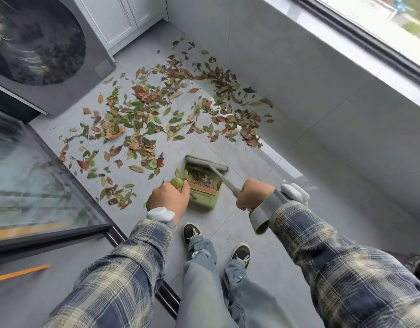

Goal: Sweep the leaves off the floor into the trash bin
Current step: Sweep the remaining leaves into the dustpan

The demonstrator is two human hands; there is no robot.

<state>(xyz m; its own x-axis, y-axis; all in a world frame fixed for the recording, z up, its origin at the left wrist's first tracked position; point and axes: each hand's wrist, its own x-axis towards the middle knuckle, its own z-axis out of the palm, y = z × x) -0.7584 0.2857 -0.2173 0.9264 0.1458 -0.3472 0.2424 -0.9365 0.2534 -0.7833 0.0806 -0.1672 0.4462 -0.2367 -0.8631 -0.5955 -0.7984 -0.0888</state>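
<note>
Grips the dustpan handle point(177, 183) with the left hand point(168, 201), fingers curled round it, and clenches the right hand point(253, 194) round the broom handle point(225, 182), just right of the green dustpan point(205, 200). Sets the broom head point(206, 163) along the dustpan's far edge. Has most leaves point(142, 114) strewn over the floor point(263, 233) beyond the dustpan and to its left, a few inside it.
</note>
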